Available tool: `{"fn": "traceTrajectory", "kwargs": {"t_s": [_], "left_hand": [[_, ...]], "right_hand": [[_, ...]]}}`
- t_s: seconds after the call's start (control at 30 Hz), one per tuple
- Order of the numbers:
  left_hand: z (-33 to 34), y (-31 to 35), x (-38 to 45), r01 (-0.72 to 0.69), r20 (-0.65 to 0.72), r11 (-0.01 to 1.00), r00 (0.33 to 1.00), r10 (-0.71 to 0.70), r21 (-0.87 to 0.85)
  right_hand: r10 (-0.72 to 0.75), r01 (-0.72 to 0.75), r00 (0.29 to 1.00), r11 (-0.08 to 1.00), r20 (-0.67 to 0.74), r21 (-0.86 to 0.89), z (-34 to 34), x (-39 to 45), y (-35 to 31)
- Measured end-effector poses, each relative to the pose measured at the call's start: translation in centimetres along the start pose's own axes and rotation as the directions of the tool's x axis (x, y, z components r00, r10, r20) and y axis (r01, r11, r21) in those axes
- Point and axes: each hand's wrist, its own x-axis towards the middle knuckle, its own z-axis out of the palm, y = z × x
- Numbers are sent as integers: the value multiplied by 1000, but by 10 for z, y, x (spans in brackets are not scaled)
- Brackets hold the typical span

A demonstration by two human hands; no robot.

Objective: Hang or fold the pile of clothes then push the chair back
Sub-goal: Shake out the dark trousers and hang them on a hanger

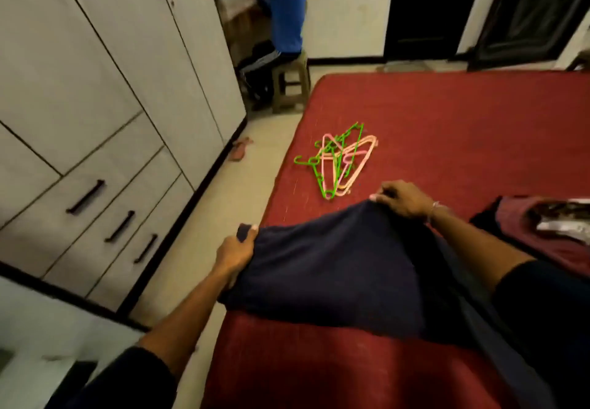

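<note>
A dark navy cloth garment point(335, 274) lies on the red-covered bed point(463, 128) — green and pink plastic hangers point(338, 159) behind it, a maroon clothes pile point(542, 233) right, the grey panelled wardrobe point(95, 105) left across the floor.

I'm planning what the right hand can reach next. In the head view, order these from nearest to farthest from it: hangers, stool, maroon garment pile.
From the right hand:
1. Hangers, just beyond it on the bed, to its left.
2. Maroon garment pile, on the bed to its right.
3. Stool, on the floor past the bed's far corner.
</note>
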Motion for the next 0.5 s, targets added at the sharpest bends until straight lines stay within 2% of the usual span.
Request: {"fn": "traceTrajectory", "kwargs": {"t_s": [0.07, 0.17, 0.3, 0.4, 0.5], "left_hand": [[38, -85, 34, 88, -23, 992, 996, -87, 91], [69, -153, 75, 82, -83, 981, 994, -68, 176], [74, -155, 125, -44, -129, 970, 989, 76, 239], [77, -146, 147, -110, -151, 959, 977, 153, 260], [85, -145, 162, -118, -146, 948, 975, 166, 294]], "right_hand": [[36, -37, 997, 999, 61, 16, 113, 23, 32], [58, -58, 998, 996, -4, 72, 228, 50, 56], [73, -87, 989, 990, -126, -109, 259, 77, 59], [59, -75, 989, 991, -136, -115, 259, 85, 63], [66, -84, 990, 984, -122, -157, 259, 94, 75]]}}
